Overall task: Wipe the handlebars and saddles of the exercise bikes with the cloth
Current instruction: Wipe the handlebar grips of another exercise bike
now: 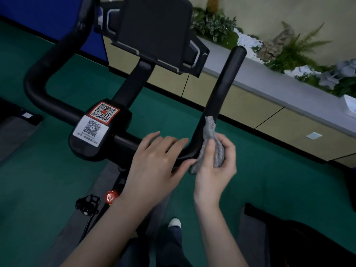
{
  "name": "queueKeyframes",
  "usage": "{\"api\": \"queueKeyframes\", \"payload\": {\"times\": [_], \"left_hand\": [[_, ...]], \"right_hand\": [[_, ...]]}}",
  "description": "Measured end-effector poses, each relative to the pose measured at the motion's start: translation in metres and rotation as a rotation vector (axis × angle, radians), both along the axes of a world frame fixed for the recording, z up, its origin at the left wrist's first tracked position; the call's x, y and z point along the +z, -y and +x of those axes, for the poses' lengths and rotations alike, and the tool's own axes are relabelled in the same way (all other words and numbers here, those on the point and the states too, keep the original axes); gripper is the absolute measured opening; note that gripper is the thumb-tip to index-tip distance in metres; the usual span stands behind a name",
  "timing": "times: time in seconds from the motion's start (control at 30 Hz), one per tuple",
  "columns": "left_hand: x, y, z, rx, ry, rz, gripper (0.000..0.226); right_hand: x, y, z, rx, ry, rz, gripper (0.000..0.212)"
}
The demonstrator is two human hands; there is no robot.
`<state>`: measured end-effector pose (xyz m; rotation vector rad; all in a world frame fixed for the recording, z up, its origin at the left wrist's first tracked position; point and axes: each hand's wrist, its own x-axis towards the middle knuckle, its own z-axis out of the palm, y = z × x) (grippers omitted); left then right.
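The right grip [213, 166] is clamped on the grey cloth [211, 132], thumb across the front and fingers curled behind, and presses the bundle against the bend where the crossbar of the handlebar [227, 79] turns into its right-hand horn. The left grip [156, 162] lies apart and slack over the crossbar just beside that bend, fingers straight across the top, holding nothing. The likeliest fault from here is a patchy wipe. The cloth is wadded into a narrow strip, so it touches only the near face of the tube, and the far side of the horn could be passed over unless the cloth is wrapped round. Its loose upper end (only draped on the horn, as far as I can judge) might also flick off on a fast stroke. The stretch of crossbar under the left grip would be missed if that hand is not lifted. The horn's long axis runs from the bend up and away from the person, its capped tip pointing toward the planter ledge [279, 89] beyond the green floor [57, 170]; the crossbar lies across, left to right, through the labelled hub [100, 120]. The cloth lies lengthwise along the horn. No saddle shows clearly.
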<state>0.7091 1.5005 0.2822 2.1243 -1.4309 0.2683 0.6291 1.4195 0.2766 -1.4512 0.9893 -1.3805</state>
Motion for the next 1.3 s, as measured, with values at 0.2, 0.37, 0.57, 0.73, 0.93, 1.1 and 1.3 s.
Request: {"api": "queueKeyframes", "payload": {"times": [0.2,0.37,0.57,0.73,0.93,1.1,1.3], "left_hand": [[0.003,0.000,-0.004,0.005,-0.023,0.005,0.038],[0.005,0.000,-0.005,-0.005,-0.022,0.008,0.034],[0.004,0.001,-0.005,-0.002,-0.027,-0.006,0.031],[0.004,0.001,-0.005,0.000,-0.072,0.008,0.033],[0.004,0.001,-0.006,0.005,-0.064,0.001,0.035],[0.006,0.002,-0.006,0.013,-0.078,-0.001,0.037],[0.011,0.007,-0.011,0.089,-0.086,0.033,0.041]], "right_hand": [[0.004,0.040,0.013,-0.025,0.103,0.122,0.012],[-0.013,0.013,0.003,0.001,0.180,0.232,0.012],[-0.006,0.038,0.014,0.025,0.345,0.509,0.010],[-0.013,0.017,0.004,0.178,0.412,0.718,0.010],[-0.009,0.032,0.005,0.290,0.496,0.920,0.016],[-0.014,0.021,-0.003,0.418,0.518,1.024,0.023],[-0.007,0.052,0.003,0.432,0.497,1.080,0.022]]}}
